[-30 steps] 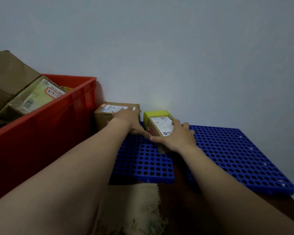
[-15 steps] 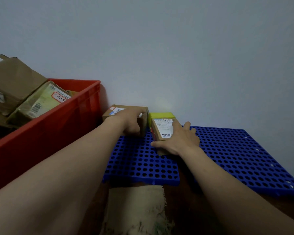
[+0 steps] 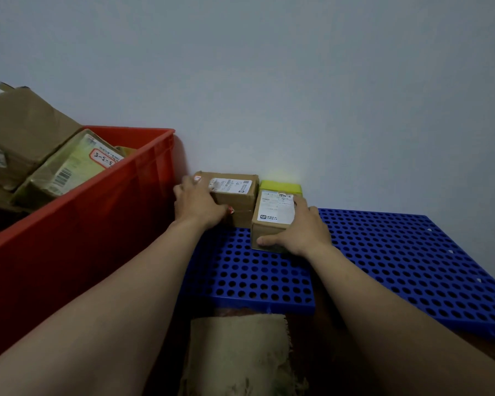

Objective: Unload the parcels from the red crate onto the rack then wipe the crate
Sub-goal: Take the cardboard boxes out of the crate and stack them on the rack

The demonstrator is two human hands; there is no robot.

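The red crate [image 3: 103,224] stands at the left and holds several parcels, among them a brown paper parcel [image 3: 23,132] and a greenish labelled parcel [image 3: 69,170]. On the blue perforated rack [image 3: 397,252], against the wall, sits a brown box [image 3: 235,190]; my left hand [image 3: 197,204] grips its left front corner. Beside it on the right sits a smaller brown box [image 3: 272,218] with a white label and a yellow-green far end. My right hand [image 3: 300,230] holds this box, thumb along its front edge, fingers over its right side.
A beige frayed cloth [image 3: 240,352] lies on the dark floor in front of the rack, between my forearms. A plain grey wall [image 3: 297,95] closes off the back. The right part of the rack bears nothing.
Both boxes have been pushed back toward the wall and now sit side by side. My left hand has slid from the larger box's right end to its left front corner.
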